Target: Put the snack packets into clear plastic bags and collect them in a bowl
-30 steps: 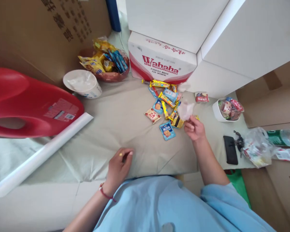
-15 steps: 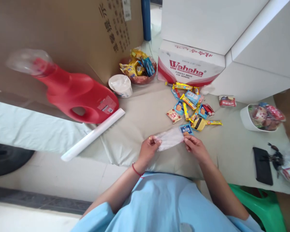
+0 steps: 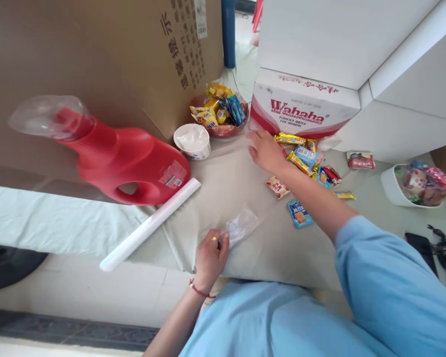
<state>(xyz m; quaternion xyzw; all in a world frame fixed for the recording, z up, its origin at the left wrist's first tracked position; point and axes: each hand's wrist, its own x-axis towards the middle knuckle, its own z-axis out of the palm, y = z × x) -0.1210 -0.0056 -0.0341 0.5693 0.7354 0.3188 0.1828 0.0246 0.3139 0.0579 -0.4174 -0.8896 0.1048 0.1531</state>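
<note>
The head camera is showing a white Wahaha box (image 3: 305, 106) standing on a pale cloth (image 3: 226, 186). The left hand (image 3: 211, 255) is pinching a thin clear bag (image 3: 241, 225), well in front of the box and off to its left. Its thumb and finger are pressing together on one end, and the rest is lying loose, pointing toward the box. The right hand (image 3: 269, 153) is hovering or resting, I cannot tell which, just in front of the box's left corner. Its fingers are curving a little, spreading apart, and holding nothing that I can see. A heap of little snacks (image 3: 307, 157) is lying right in front of the box, partly hiding behind the right arm. A blue packet (image 3: 299, 215) is lying farther out in front. A reddish bowl (image 3: 228, 131) full of snacks is sitting just left of the box.
</note>
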